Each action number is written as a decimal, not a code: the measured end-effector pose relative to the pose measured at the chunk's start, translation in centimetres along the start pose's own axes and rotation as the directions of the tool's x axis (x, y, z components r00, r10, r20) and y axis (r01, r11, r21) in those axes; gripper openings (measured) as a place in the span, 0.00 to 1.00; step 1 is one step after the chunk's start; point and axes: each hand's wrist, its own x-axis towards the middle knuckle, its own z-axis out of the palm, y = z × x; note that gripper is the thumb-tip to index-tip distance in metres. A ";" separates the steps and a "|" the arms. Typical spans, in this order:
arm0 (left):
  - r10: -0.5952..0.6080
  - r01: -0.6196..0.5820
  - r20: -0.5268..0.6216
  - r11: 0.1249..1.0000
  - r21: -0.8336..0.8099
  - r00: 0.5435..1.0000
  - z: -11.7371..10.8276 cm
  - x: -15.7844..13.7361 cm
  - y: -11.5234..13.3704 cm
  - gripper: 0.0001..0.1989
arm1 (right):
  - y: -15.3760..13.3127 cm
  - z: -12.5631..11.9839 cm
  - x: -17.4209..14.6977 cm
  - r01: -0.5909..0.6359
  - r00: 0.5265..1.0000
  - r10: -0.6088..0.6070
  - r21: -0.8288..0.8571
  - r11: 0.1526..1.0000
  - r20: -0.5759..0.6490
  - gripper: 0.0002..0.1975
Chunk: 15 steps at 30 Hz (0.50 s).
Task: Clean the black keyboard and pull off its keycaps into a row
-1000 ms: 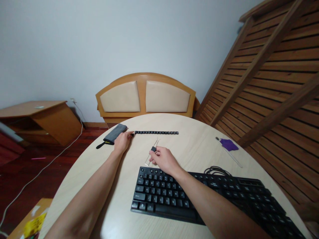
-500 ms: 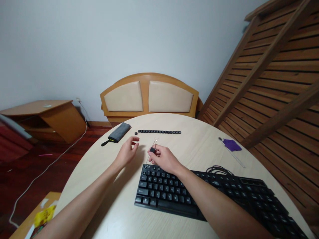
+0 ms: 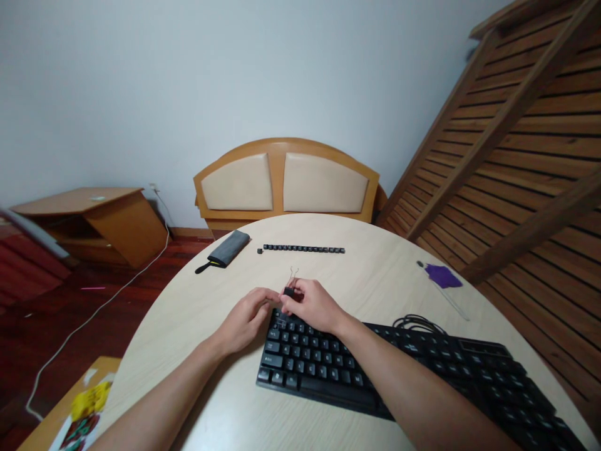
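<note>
My right hand (image 3: 315,304) is closed on a keycap puller (image 3: 289,291) with a black middle and thin wire prongs at its ends. It hovers over the upper left corner of a black keyboard (image 3: 323,394), where some keycaps are off. My left hand (image 3: 248,318) reaches in from the left, its fingers stretched out and its thumb apart. Its fingertips meet the puller or the right fingers; which one is hard to tell. Farther back lies a row of black keycaps (image 3: 304,248), with one loose keycap (image 3: 260,251) just off its left end.
On the round table (image 3: 211,413) a grey pouch (image 3: 229,248) lies back left. At the right are a purple cloth (image 3: 442,276), a thin stick-like brush (image 3: 451,299) and a coiled cable (image 3: 417,324). Behind stands a wooden headboard (image 3: 278,181); slatted wood (image 3: 516,150) leans at right.
My left hand has come right and nearer to me, up to the puller and the keyboard corner. My right hand with the puller has shifted slightly lower. The view has turned a little left.
</note>
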 end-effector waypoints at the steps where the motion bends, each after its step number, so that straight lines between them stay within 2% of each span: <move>1: 0.019 -0.019 0.023 1.000 -0.010 1.000 0.0 0.0 0.0 0.13 | 0.0 0.0 0.0 0.002 1.000 -0.002 -0.012 1.000 0.004 0.05; 5: 0.075 -0.072 0.091 0.997 -0.036 0.993 0.3 -0.2 0.2 0.14 | 0.0 0.0 -0.1 0.015 1.000 -0.015 -0.012 1.000 0.017 0.03; 15: 0.054 -0.050 0.125 0.998 -0.035 0.991 0.3 -0.2 0.3 0.12 | 0.1 -0.2 -0.4 0.049 0.998 -0.042 -0.131 0.990 0.056 0.05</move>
